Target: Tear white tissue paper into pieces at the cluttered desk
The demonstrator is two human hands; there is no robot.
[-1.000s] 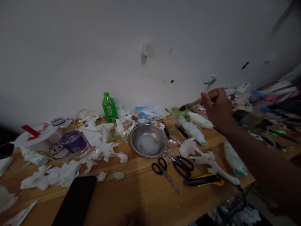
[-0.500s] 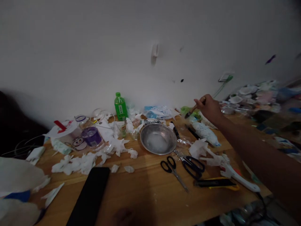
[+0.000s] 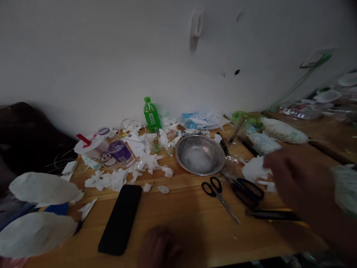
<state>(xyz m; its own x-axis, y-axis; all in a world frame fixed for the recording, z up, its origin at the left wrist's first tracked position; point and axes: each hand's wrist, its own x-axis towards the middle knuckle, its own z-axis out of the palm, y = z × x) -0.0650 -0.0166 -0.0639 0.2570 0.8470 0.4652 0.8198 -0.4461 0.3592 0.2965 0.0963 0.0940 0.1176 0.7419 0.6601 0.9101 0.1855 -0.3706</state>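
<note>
My right hand (image 3: 298, 184) is a motion-blurred shape low over the right side of the wooden table (image 3: 181, 223), above a yellow-and-black utility knife (image 3: 275, 214) and next to black scissors (image 3: 247, 191). Its fingers are smeared, and I cannot tell what they hold, if anything. A wooden-handled brush (image 3: 235, 131) lies propped at the back, apart from the hand. My left hand (image 3: 159, 246) shows only as a dark blur at the bottom edge, near a black phone (image 3: 121, 219). A steel bowl (image 3: 199, 155) sits in the middle.
A smaller pair of scissors (image 3: 220, 193) lies in front of the bowl. Torn white tissue (image 3: 111, 179), a purple jar (image 3: 120, 150) and a green bottle (image 3: 151, 115) crowd the back left. White paper-covered oval shapes (image 3: 41, 188) lie at the left and others (image 3: 281, 130) at the right rear.
My right hand let go of the brush at the back of the table and drew back toward me over the knife. The view swung left and down.
</note>
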